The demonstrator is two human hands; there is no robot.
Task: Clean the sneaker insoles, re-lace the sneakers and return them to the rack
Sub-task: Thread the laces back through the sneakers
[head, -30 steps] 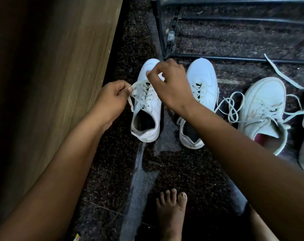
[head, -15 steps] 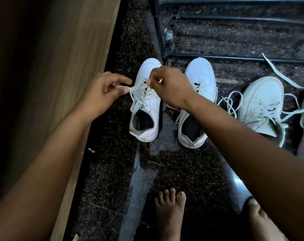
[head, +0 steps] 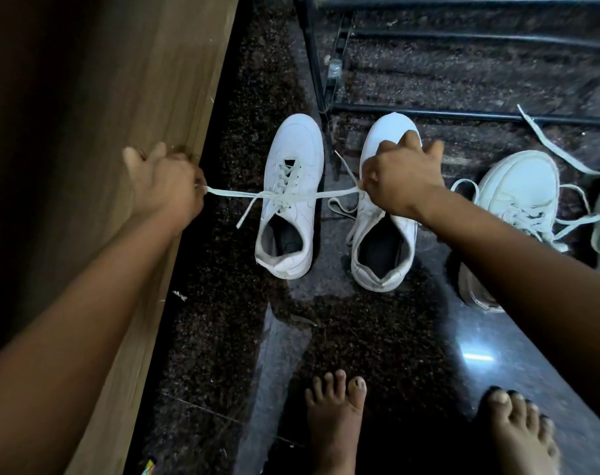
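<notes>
A white leather sneaker (head: 302, 166) stands on the dark speckled stone floor (head: 223, 337), toe toward the black metal rack (head: 463, 115). The left hand (head: 165, 186) and right hand (head: 401, 180) each pinch 1 end of its flat white lace (head: 230, 192), both grips curled tight, the lace stretched taut across the sneaker.

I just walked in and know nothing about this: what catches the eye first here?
A white lace is stretched taut across the middle, with the left hand and right hand each gripping one side of it above a white sneaker on the dark floor. Its mate stands just right of it. A third sneaker with loose laces lies further right by the rack.
</notes>
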